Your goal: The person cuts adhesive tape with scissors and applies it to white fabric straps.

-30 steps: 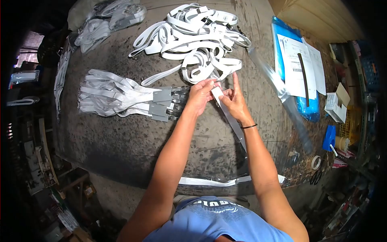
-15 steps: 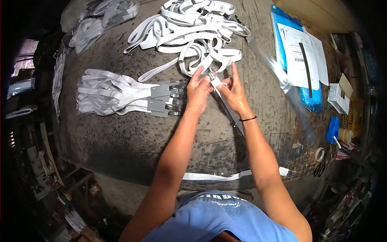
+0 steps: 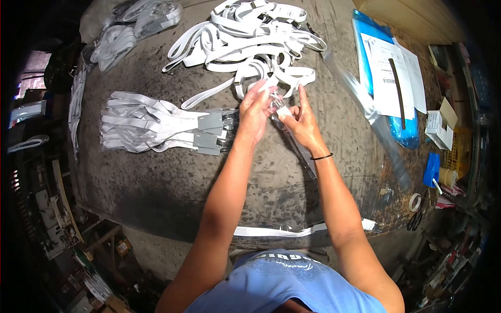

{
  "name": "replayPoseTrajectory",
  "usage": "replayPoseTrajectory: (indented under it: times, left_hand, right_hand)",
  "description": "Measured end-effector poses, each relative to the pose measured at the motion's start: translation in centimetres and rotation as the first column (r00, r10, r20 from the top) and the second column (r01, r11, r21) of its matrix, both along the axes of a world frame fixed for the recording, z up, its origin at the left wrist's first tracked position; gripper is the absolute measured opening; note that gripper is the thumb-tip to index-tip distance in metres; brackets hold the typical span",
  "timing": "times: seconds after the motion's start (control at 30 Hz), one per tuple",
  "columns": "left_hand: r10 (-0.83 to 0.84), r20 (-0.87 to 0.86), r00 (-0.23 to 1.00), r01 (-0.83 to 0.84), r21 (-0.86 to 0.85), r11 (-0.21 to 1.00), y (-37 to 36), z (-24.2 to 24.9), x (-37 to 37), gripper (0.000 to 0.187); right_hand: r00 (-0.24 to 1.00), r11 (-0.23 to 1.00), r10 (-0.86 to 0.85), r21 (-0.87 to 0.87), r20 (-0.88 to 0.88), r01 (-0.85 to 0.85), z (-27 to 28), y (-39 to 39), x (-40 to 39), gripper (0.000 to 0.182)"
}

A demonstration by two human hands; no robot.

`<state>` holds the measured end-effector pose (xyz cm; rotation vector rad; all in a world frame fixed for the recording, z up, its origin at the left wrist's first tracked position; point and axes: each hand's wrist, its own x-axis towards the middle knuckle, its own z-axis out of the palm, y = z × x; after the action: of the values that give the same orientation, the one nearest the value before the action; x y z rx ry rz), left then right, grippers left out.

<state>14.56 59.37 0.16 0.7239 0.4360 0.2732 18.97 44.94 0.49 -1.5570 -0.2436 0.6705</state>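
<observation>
Between my hands is a white lanyard with a clear plastic sleeve around its clip end. The long, narrow strip below runs down under my right forearm. My right hand pinches the lanyard between thumb and fingers, its index finger stretched out. At the top end, my left hand has its fingers closed on the clear plastic. Just beyond my fingertips lies a tangled heap of white lanyards. To the left, a stack of bagged lanyards shows grey ends.
Papers lie on a blue plastic packet at the right. A clear plastic strip crosses the table. One bagged lanyard lies along the near edge. Tape and a small box sit at the right.
My left fingers have shifted at the lanyard's clip end, and more clear plastic now shows there. My right hand keeps its pinch almost in place.
</observation>
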Motion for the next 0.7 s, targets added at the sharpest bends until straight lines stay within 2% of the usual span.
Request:
replayPoseTrajectory:
  times: [0.03,0.13,0.2,0.3,0.33,0.4,0.43,0.47,0.53,0.57,0.6,0.67,0.7]
  left_hand:
    - [-0.023,0.002,1.0,0.023,0.018,1.0,0.9,-0.1,0.4,0.046]
    - [-0.022,-0.012,1.0,0.023,0.107,0.994,3.0,0.7,1.7,0.047]
    - [-0.03,-0.057,0.998,0.038,0.141,0.989,3.8,1.2,1.9,0.043]
    - [-0.079,-0.076,0.994,0.102,0.375,0.921,3.5,1.8,1.8,0.043]
    - [-0.083,-0.079,0.993,0.107,0.372,0.922,3.2,1.6,1.6,0.043]
    - [-0.134,-0.016,0.991,0.119,0.579,0.806,2.6,1.3,1.4,0.04]
    - [-0.154,0.001,0.988,0.121,0.615,0.779,1.9,1.2,0.9,0.037]
    - [-0.183,-0.107,0.977,0.198,0.765,0.613,1.4,1.2,0.1,0.034]
    - [-0.16,-0.012,0.987,0.066,0.939,0.338,-0.1,0.0,-0.9,0.028]
    - [-0.212,0.039,0.977,-0.012,0.991,0.13,-0.6,-0.6,-1.3,0.032]
    - [-0.219,0.035,0.975,-0.004,0.99,0.139,-1.2,-0.9,-1.8,0.032]
    - [-0.321,-0.06,0.945,0.005,0.986,-0.169,-2.0,-1.7,-2.7,0.039]
    - [-0.348,-0.084,0.934,0.003,0.974,-0.226,-2.2,-2.4,-3.0,0.045]
  right_hand:
    - [1.0,1.0,0.002,0.003,0.001,-0.002,-0.1,0.1,-0.1,0.093]
    - [1.0,0.999,-0.021,0.049,0.003,0.021,-0.6,0.1,0.1,0.096]
    - [1.0,0.999,0.007,-0.049,0.017,-0.006,-0.8,0.0,0.3,0.097]
    - [0.997,0.99,-0.018,-0.14,0.075,0.028,-0.5,0.1,0.1,0.098]
    - [0.997,0.989,-0.021,-0.143,0.071,0.031,-0.6,-0.1,0.0,0.098]
    - [0.91,0.949,-0.04,-0.271,0.412,0.164,-0.7,-0.4,-0.2,0.097]
    - [0.918,0.96,-0.12,-0.19,0.377,0.203,-0.4,-1.0,-0.4,0.096]
    - [0.906,0.944,-0.165,-0.203,0.389,0.259,-0.4,-1.7,-0.5,0.094]
    - [0.903,0.947,-0.262,-0.092,0.34,0.309,0.0,-3.5,-0.9,0.09]
    - [0.891,0.94,-0.294,-0.066,0.346,0.336,-0.1,-4.3,-1.3,0.086]
    - [0.891,0.936,-0.297,-0.077,0.344,0.342,-0.1,-5.2,-1.7,0.086]
    - [0.891,0.928,-0.322,-0.077,0.321,0.364,-0.1,-6.7,-2.5,0.085]
    - [0.896,0.924,-0.33,-0.093,0.297,0.371,-0.1,-7.3,-3.1,0.082]
